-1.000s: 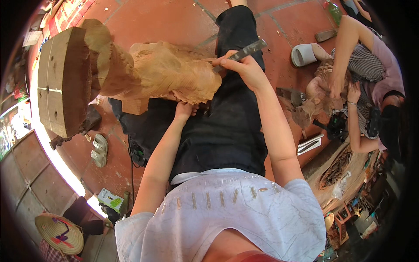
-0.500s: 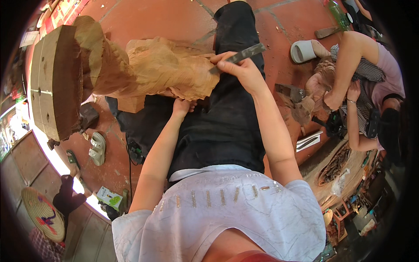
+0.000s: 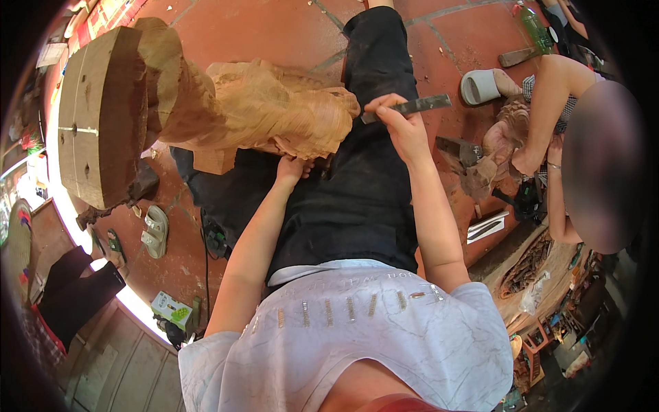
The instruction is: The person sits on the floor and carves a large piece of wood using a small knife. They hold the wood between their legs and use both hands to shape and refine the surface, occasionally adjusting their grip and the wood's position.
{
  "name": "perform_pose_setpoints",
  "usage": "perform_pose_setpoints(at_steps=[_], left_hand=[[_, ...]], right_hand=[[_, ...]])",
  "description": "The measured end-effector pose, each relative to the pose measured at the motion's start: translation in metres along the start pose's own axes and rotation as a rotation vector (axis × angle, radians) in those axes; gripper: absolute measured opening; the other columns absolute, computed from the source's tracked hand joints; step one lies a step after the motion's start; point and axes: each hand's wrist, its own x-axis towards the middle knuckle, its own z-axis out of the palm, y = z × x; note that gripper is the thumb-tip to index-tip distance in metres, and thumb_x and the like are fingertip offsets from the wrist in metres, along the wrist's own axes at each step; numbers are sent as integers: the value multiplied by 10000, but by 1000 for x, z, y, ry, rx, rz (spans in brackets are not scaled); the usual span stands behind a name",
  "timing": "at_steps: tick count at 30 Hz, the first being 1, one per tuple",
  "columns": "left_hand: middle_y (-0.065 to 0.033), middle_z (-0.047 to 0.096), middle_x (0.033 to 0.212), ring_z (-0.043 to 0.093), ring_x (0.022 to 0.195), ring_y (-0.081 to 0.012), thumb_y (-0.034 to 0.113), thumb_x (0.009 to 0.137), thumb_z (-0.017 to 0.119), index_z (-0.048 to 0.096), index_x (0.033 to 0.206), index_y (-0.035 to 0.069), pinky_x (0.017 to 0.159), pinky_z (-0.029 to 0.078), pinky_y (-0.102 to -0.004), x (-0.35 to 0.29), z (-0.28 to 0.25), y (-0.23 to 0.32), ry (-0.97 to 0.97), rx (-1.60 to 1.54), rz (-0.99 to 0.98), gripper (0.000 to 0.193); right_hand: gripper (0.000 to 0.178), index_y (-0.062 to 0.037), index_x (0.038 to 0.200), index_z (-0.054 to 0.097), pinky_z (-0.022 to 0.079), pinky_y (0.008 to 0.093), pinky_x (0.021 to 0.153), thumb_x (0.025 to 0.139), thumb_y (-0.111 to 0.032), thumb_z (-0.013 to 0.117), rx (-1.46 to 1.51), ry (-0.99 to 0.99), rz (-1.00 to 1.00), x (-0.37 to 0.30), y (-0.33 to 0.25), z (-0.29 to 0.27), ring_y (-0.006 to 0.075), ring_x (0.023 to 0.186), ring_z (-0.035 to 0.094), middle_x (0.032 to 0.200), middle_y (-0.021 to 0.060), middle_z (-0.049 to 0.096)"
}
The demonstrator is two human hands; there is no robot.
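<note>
A large brown wood carving (image 3: pixel 268 103) lies across my lap, its thick flat base (image 3: pixel 96 117) toward the left. My left hand (image 3: pixel 294 170) is closed at the carving's lower edge near its narrow right end, with the fingertips partly hidden. My right hand (image 3: pixel 401 127) pinches a flat dark metal strip (image 3: pixel 425 104), much like a scraper blade. The strip points up and right over my black trouser leg, just right of the carving and apart from it.
On the right, another person's arm (image 3: pixel 552 103) reaches to a smaller wood carving (image 3: pixel 491 158). A green bottle (image 3: pixel 534 27) stands at the far right. Sandals (image 3: pixel 155 232) and a white-green box (image 3: pixel 171 309) are on the tiled floor (image 3: pixel 274 31). Someone in dark trousers (image 3: pixel 75 295) is at lower left.
My right hand and the strip have moved right, away from the carving's end. The carving sits slightly further right in view. The person at lower left has shifted.
</note>
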Motion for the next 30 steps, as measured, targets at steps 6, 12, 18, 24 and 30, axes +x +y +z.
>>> perform_pose_setpoints(at_steps=[6,12,18,24,30], left_hand=[[-106,684,838,641,747,-214,199,932,571,664,1012,-2,706,501,-318,-38,5,3,-118,502,467,236],[-138,602,1129,586,1045,-293,129,797,687,608,1167,41,870,479,-363,-162,32,104,-209,558,1023,388],[-173,495,1323,437,1279,-387,138,644,784,630,1065,63,1081,347,-515,-186,57,149,-248,623,1506,455],[-66,614,893,602,897,-286,190,664,807,621,841,80,969,430,-471,-184,42,147,-403,439,1525,279],[-55,448,653,486,669,-251,145,635,823,451,587,84,714,414,-379,-162,52,155,-267,472,1567,380]], right_hand=[[100,-1,1006,564,507,280,716,925,-58,560,23,160,18,-42,1,0,140,708,611,848,75,635],[100,-11,945,642,481,273,702,847,-29,632,-625,127,-228,-71,-11,14,189,805,627,848,92,628],[212,-18,977,607,527,351,744,769,0,644,-730,-10,-482,-76,-19,63,297,951,614,1071,154,592],[302,-23,927,636,537,323,737,648,-27,752,-684,72,-646,-64,-19,68,270,861,649,945,110,661],[283,-40,876,659,501,354,733,604,-29,737,-834,136,-727,-41,-12,67,270,845,607,928,84,656]])
